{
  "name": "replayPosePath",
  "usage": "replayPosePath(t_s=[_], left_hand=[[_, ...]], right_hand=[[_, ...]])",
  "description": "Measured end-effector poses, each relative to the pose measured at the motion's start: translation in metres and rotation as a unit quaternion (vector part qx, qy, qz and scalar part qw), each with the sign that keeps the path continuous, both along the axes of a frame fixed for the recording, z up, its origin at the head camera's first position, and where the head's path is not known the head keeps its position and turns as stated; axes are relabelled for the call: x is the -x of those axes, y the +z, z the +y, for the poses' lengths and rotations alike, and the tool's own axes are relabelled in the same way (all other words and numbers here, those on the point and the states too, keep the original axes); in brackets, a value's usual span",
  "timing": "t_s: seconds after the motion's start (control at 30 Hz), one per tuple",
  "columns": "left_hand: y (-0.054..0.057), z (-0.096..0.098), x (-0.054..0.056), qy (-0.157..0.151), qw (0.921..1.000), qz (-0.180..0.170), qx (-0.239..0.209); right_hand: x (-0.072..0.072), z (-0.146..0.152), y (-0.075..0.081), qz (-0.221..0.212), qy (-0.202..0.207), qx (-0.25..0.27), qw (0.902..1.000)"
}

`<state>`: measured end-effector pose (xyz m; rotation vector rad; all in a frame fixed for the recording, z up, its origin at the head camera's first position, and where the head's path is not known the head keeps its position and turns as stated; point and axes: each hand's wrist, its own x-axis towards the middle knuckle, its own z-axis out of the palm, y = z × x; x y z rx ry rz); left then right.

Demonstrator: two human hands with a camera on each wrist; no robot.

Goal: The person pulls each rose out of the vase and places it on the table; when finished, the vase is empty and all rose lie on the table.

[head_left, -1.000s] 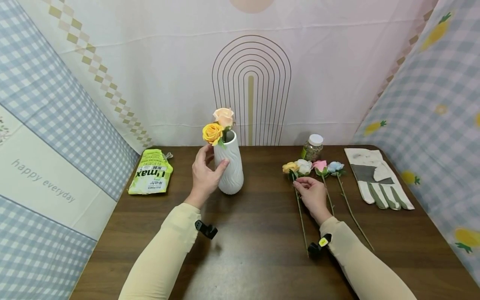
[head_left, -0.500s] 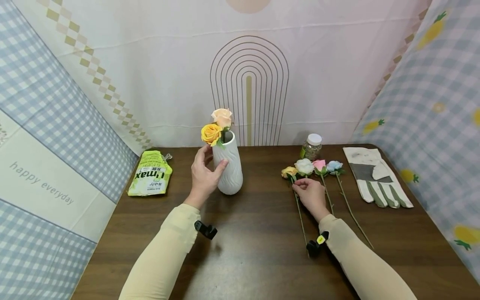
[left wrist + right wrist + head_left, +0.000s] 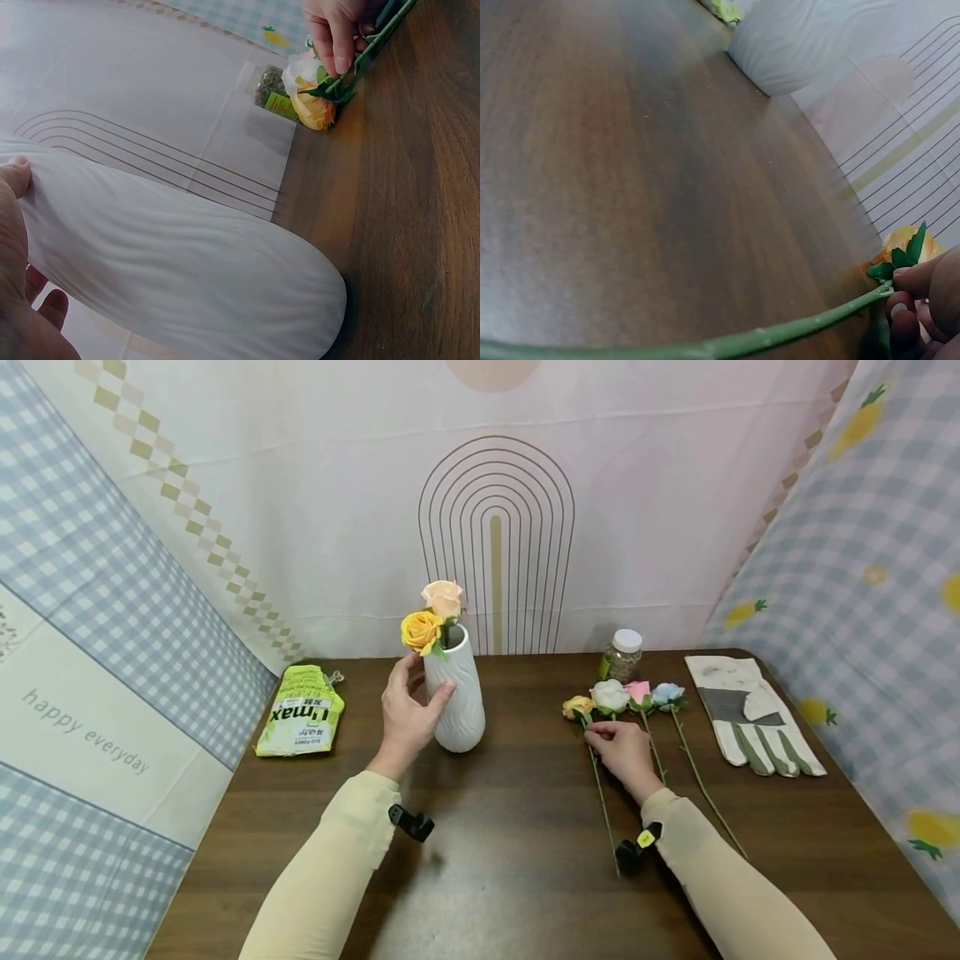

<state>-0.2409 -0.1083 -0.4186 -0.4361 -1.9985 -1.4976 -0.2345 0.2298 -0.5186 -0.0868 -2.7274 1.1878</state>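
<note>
My left hand (image 3: pixel 410 714) grips a ribbed white vase (image 3: pixel 460 702), thumb on its near side and fingers round the left. A peach rose (image 3: pixel 443 599) and a golden-yellow rose (image 3: pixel 422 632) stand in the vase and lean left. At the right, my right hand (image 3: pixel 624 750) pinches the stem of an orange-yellow rose (image 3: pixel 578 707) just below its bloom. The right wrist view shows its green stem (image 3: pixel 780 334) running from thumb and fingertips across the table. Beside it lie a white rose (image 3: pixel 610 695), a pink rose (image 3: pixel 639 692) and a blue rose (image 3: pixel 667 695).
Behind the loose roses stands a small jar (image 3: pixel 622 654) with a white lid. A white, grey and green work glove (image 3: pixel 750 714) lies at the right. Far left is a bright green packet (image 3: pixel 302 710) on the brown wooden table (image 3: pixel 510 860). Patterned cloths hang around it.
The orange-yellow rose's bloom has shifted slightly toward me and away from the white rose, which shows more fully. My left hand stays on the vase.
</note>
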Motion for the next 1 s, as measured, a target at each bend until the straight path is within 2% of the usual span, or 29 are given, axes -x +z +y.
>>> replayPosePath(t_s=[0.13,0.2,0.27,0.43,0.57,0.83,0.9,1.0], left_hand=[[-0.001,0.001,0.001,-0.002,1.0,-0.003,-0.007],[-0.009,-0.001,0.007,-0.001,1.0,-0.003,-0.006],[-0.01,-0.001,0.007,-0.004,1.0,-0.004,-0.007],[-0.009,-0.002,0.006,-0.001,0.9999,-0.012,-0.001],[-0.009,-0.003,0.006,0.002,0.9999,-0.011,0.002],[-0.007,-0.001,0.006,0.001,1.0,-0.006,-0.005],[-0.004,0.001,0.004,0.001,1.0,-0.003,-0.006],[0.007,0.004,-0.005,-0.001,1.0,-0.005,-0.005]], right_hand=[[0.0,0.003,0.003,-0.02,0.002,0.018,0.9996],[0.0,0.005,0.006,-0.027,-0.001,0.027,0.9993],[0.0,0.007,0.01,-0.03,-0.008,0.034,0.9989],[0.0,0.006,0.029,0.019,-0.011,0.025,0.9994],[0.001,-0.007,0.06,0.069,0.017,0.028,0.9971],[0.003,-0.072,0.143,0.102,0.106,0.117,0.9822],[0.007,-0.092,0.16,0.107,0.125,0.141,0.9762],[0.016,-0.118,0.178,0.097,0.152,0.177,0.9675]])
